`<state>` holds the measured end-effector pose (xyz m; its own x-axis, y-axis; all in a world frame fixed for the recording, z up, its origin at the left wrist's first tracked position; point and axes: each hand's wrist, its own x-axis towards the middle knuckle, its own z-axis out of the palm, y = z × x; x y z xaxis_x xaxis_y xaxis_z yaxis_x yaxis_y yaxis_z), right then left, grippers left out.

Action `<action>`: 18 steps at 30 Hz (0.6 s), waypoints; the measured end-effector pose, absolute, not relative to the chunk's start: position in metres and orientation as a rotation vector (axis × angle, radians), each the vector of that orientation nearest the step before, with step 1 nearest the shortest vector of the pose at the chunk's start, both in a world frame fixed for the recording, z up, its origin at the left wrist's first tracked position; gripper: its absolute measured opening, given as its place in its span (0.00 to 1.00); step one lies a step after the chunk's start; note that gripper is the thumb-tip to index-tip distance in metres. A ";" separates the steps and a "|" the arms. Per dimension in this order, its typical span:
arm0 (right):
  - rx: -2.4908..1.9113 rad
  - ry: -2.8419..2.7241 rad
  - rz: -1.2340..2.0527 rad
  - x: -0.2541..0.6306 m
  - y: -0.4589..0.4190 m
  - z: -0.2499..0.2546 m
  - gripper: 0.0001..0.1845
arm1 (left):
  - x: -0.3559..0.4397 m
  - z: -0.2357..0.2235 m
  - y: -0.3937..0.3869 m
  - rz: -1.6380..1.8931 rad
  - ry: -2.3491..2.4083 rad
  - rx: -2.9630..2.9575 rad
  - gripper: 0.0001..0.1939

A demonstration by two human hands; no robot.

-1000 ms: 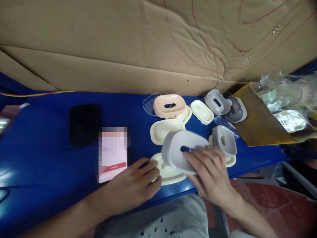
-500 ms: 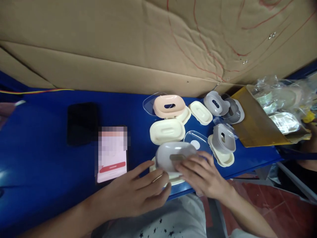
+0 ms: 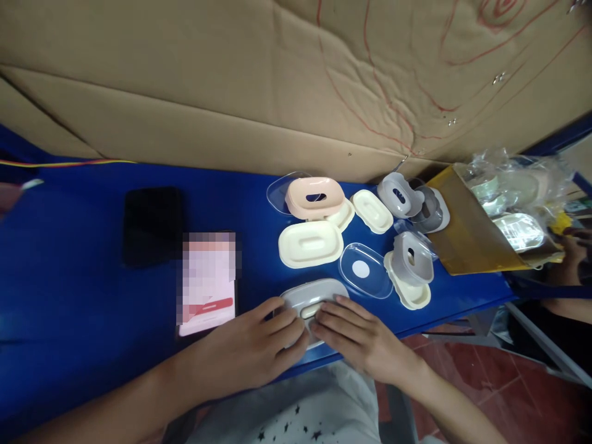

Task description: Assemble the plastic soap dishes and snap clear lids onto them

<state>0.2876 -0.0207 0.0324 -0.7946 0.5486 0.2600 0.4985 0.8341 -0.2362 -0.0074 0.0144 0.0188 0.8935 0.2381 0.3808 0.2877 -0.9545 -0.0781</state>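
Observation:
At the table's front edge lies a grey oval plastic shell (image 3: 319, 290) with a slot in its middle; something cream shows through the slot. My left hand (image 3: 268, 339) grips its left and near side, with fingers curled over the rim. My right hand (image 3: 363, 333) presses on its right side, fingertips close to the slot. The two hands hide much of the shell. Just beyond it are a cream oval tray (image 3: 311, 244) and a clear oval lid (image 3: 372, 280) with a white round sticker.
Behind sit a peach shell (image 3: 319, 191) and a small cream tray (image 3: 372, 211). Grey shells (image 3: 415, 265) stand at the right, before a cardboard box (image 3: 472, 228) of bagged parts. A phone (image 3: 208, 290) and a black object (image 3: 152, 225) lie left. A person's hand (image 3: 573, 253) shows far right.
The grey shell has come down from a tilted, raised position onto the cream piece beneath. Both hands have closed in on it, and the clear lid behind is now uncovered.

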 end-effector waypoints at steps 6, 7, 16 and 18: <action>-0.884 -2.629 0.226 0.301 0.061 0.070 0.28 | -0.007 0.013 0.015 -0.580 -0.460 -3.000 0.06; -0.950 -2.635 0.178 0.299 0.084 0.074 0.28 | -0.007 0.012 0.016 -0.587 -0.478 -3.014 0.05; -1.307 -2.881 -0.007 0.273 0.197 0.066 0.21 | -0.009 0.012 0.016 -0.586 -0.493 -3.007 0.12; -1.411 -2.831 -0.147 0.279 0.191 0.065 0.21 | -0.009 0.012 0.015 -0.592 -0.490 -2.996 0.13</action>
